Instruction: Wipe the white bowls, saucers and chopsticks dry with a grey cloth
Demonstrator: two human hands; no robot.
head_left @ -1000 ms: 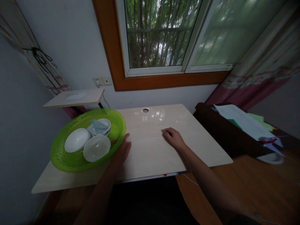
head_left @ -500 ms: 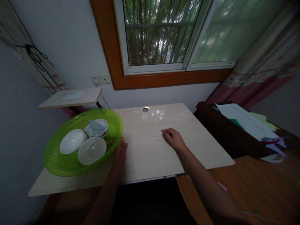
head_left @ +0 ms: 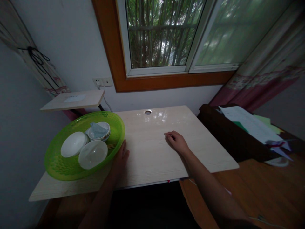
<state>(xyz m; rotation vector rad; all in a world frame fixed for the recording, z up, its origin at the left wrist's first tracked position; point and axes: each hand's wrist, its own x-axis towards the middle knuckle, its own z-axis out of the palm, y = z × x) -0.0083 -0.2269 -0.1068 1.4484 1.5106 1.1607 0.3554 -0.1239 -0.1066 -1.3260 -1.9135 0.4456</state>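
A large green plastic basin (head_left: 57,165) rests at the left of the pale wooden table (head_left: 147,159). Inside it are a white bowl (head_left: 73,144), a translucent bowl (head_left: 93,155) and some stacked small bowls (head_left: 105,137) with a grey-blue cloth (head_left: 98,130) in the top one. Thin wooden chopsticks (head_left: 111,146) lie by the basin's right wall. My left hand (head_left: 122,156) is against the outer right side of the basin, thumb apart from the fingers, with part of it hidden under the rim. My right hand (head_left: 176,140) lies on the tabletop, fingers curled in, with nothing visible in them.
A small raised shelf (head_left: 91,98) stands behind the basin. The tabletop has a round cable hole (head_left: 148,112) near its back edge. To the right is a dark brown piece of furniture (head_left: 221,136) with papers (head_left: 250,122) on top. A window (head_left: 164,35) is ahead.
My left hand and forearm have shifted slightly to the left along the basin's side. My right hand stays in place, and the basin and bowls look the same.
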